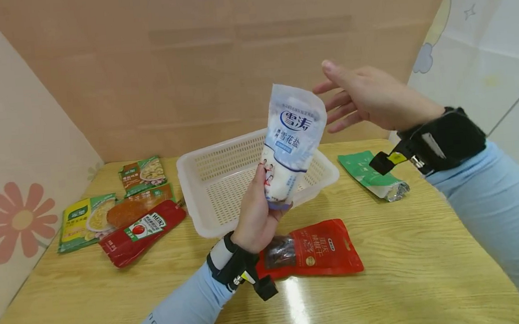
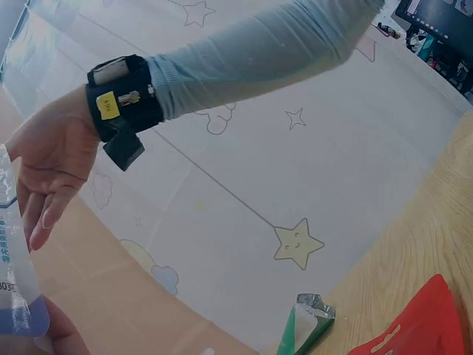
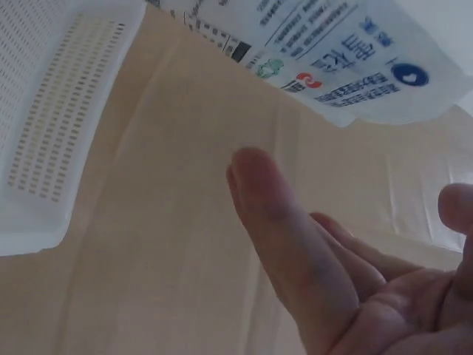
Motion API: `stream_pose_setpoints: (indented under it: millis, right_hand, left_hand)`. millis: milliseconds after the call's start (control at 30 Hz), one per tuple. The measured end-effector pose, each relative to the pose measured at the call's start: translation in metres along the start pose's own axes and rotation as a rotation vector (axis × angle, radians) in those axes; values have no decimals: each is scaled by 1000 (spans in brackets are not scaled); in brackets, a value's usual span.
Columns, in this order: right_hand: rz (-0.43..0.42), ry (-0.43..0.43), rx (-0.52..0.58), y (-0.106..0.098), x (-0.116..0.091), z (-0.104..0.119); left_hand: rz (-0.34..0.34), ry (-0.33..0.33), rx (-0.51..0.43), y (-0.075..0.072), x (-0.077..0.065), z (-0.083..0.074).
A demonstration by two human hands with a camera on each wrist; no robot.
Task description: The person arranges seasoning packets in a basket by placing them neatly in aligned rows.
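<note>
In the head view my left hand [image 1: 258, 217] grips the lower end of a blue-and-white bag of salt [image 1: 292, 144], held upright above a white plastic basket [image 1: 189, 187]. The bag's printed back [image 3: 310, 59] shows in the right wrist view. Just right of the bag's top, my right hand [image 1: 368, 96] is raised with fingers spread and relaxed, holding nothing. Its fingers [image 3: 295, 251] are apart from the bag in the right wrist view. Below the left hand, a red bag of dried chilies [image 1: 324, 248] lies on the table, partly covered by that hand and wrist.
Left of the basket lie a red Heinz ketchup pouch [image 1: 144, 230], a yellow-green food packet [image 1: 80, 222], a packet with an orange-brown picture [image 1: 127, 211] and a smaller green-brown packet [image 1: 143, 175]. A green foil-ended pouch [image 1: 369, 174] lies at right. A brown panel [image 1: 213, 85] stands behind.
</note>
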State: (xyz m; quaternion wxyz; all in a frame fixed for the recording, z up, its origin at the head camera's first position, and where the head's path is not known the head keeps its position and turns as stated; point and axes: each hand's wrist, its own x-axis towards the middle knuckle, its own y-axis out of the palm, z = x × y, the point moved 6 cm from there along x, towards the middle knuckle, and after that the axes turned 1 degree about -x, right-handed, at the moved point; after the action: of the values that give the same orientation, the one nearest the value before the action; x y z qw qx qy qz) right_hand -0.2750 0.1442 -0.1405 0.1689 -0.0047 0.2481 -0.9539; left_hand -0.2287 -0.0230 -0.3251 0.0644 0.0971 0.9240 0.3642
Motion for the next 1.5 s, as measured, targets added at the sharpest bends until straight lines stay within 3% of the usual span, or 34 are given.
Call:
stream_pose_setpoints:
  millis: [233,567,833,1100,1333,1500]
  right_hand:
    - [231,102,-228,15,20,7]
    - [423,171,-350,44,26,-8]
    - [401,165,-376,56,27,-21]
    - [350,101,-511,49,22,-6]
    - [222,154,-607,39,24,6]
    - [202,185,-607,34,27,9]
  left_hand:
    - [-5,0,43,-1,0,9]
    - [12,-3,28,2,5,18]
    - [7,1,44,6,5,19]
    - [14,27,42,6,5,18]
    - [16,77,24,7,6,16]
    - [42,87,1,8,8,15]
